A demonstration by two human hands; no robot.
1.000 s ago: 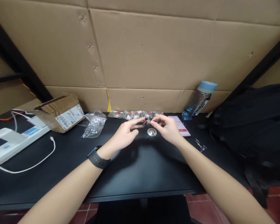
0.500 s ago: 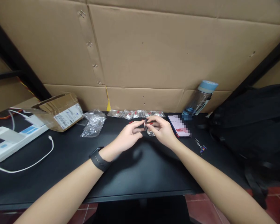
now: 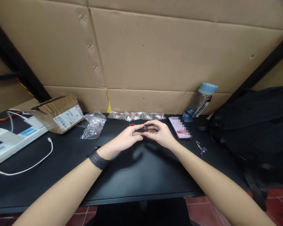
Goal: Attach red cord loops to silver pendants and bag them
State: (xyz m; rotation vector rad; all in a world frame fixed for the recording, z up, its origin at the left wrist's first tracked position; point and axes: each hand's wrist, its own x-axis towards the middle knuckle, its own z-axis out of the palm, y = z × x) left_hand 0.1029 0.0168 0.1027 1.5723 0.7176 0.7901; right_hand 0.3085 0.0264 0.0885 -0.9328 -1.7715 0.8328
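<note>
Both hands meet over the black table, fingertips around a small, shiny round metal piece (image 3: 145, 128) standing on edge. My right hand (image 3: 161, 133) pinches it between curved fingers and thumb. My left hand (image 3: 128, 137), below a black wristwatch (image 3: 98, 157), has its fingers and thumb closed against the piece's other side. A red cord (image 3: 131, 124) shows beyond the left fingers. Under the arch of the right hand, another round, shiny shape is partly visible. The fingers hide much of what is held.
Several bagged round metal pieces (image 3: 138, 116) line the back. Left are crumpled clear plastic (image 3: 93, 125), an opened carton (image 3: 68, 117) and a power strip (image 3: 19, 144). Right are a phone (image 3: 179, 127), a keychain (image 3: 202, 151), a bottle (image 3: 199, 102) and a black backpack (image 3: 254, 131).
The right fingers have shifted slightly left and lower, and the metal piece with them. The right hand is now more arched over it, and the left hand stays against the piece.
</note>
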